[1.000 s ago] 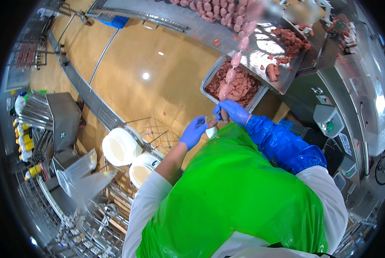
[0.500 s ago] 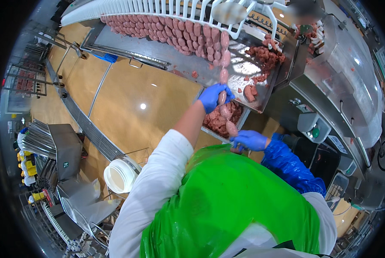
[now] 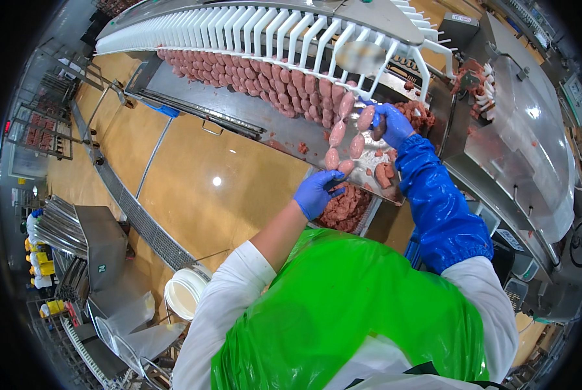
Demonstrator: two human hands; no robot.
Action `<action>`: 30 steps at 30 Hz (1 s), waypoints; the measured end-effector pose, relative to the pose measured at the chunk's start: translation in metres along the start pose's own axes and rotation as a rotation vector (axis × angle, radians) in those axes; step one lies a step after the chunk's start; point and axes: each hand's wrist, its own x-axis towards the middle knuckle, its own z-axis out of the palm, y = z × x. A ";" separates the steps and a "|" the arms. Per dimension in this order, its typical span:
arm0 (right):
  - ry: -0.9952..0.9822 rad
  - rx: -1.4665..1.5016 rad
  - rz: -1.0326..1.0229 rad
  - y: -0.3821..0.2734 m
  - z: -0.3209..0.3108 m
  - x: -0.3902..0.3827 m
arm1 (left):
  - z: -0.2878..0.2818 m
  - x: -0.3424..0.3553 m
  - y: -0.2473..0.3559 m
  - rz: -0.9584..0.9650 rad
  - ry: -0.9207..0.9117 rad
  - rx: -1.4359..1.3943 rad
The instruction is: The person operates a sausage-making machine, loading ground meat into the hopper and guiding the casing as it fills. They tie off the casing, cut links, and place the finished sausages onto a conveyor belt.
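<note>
Plump, glossy pink sausages (image 3: pixel 357 146) looped above the metal table's (image 3: pixel 373 156) near edge; the left hand (image 3: pixel 317 192), half-curled, met the loop's bottom, grip unclear; the outstretched right hand's (image 3: pixel 393 125) fingers clasped upper links.

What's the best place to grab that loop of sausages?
Probably the low bend, coming from the person's side: the sausage loop hangs in a U, so both strands come together there, by the left hand. Its top looks harder, with the right hand and white hooks close by.
</note>
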 end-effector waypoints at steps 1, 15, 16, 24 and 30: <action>-0.004 0.065 -0.083 0.004 0.020 0.014 | -0.013 0.008 0.000 -0.014 0.008 -0.036; 0.122 -0.303 -0.291 -0.011 0.062 -0.039 | -0.030 0.110 0.085 -0.191 -0.012 0.132; 0.142 -0.353 -0.291 -0.013 0.071 -0.048 | -0.023 0.121 0.085 -0.190 -0.098 0.146; 0.207 -0.506 -0.124 -0.020 0.116 -0.097 | 0.031 0.165 0.092 -0.254 -0.212 -0.279; -0.106 -0.581 -0.231 0.005 0.104 -0.114 | 0.038 0.170 0.106 -0.202 -0.317 -0.315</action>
